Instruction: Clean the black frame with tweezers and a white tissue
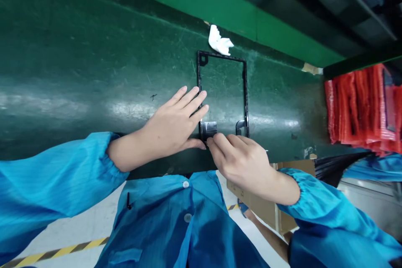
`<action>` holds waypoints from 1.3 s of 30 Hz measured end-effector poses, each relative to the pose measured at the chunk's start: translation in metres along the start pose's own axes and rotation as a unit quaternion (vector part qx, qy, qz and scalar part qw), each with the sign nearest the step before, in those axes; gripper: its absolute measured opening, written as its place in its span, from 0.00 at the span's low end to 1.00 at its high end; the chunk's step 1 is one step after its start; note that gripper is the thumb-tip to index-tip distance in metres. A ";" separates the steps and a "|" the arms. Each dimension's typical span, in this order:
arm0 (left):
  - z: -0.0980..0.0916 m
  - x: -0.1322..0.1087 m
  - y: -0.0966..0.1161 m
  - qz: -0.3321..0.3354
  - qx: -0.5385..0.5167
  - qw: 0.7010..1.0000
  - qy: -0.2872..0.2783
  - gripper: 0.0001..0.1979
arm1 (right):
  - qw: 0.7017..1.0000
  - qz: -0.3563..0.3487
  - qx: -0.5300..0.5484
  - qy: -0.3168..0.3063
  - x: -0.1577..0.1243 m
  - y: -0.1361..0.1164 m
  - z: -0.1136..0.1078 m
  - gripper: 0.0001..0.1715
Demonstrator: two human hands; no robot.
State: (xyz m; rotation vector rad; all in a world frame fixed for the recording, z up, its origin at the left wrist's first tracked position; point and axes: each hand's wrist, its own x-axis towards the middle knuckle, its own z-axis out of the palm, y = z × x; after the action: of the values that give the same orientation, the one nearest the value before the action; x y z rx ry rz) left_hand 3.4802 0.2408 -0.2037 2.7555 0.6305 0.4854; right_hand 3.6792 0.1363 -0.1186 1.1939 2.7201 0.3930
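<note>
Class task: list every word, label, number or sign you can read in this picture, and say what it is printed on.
None can be read.
The black frame, the grey patch under the right hand, the white scrap, the red bags and the cardboard box show no legible text.

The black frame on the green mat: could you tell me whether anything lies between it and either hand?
Nothing visible does. The left hand rests flat against the black frame, and the right hand touches its near edge.
</note>
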 end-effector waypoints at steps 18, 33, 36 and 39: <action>0.004 -0.001 -0.005 0.003 -0.049 0.998 0.026 0.46 | 0.990 0.023 -0.006 -0.142 0.038 -0.006 -0.019 0.15; 0.004 -0.002 -0.002 0.008 0.008 1.000 -0.018 0.50 | 0.945 0.321 0.006 -0.063 0.014 0.042 -0.015 0.16; 0.006 -0.003 -0.003 0.009 0.008 1.000 -0.018 0.53 | 0.960 0.249 0.106 -0.068 -0.001 0.033 -0.003 0.18; 0.008 -0.004 -0.005 0.011 -0.002 1.000 -0.017 0.54 | 0.957 0.205 0.203 -0.028 -0.012 0.021 0.019 0.19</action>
State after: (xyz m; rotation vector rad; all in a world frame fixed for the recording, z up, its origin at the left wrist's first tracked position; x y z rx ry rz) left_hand 3.4780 0.2417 -0.2140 2.7637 0.5897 0.4432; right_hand 3.7060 0.1444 -0.1299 1.8514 2.5649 -0.1734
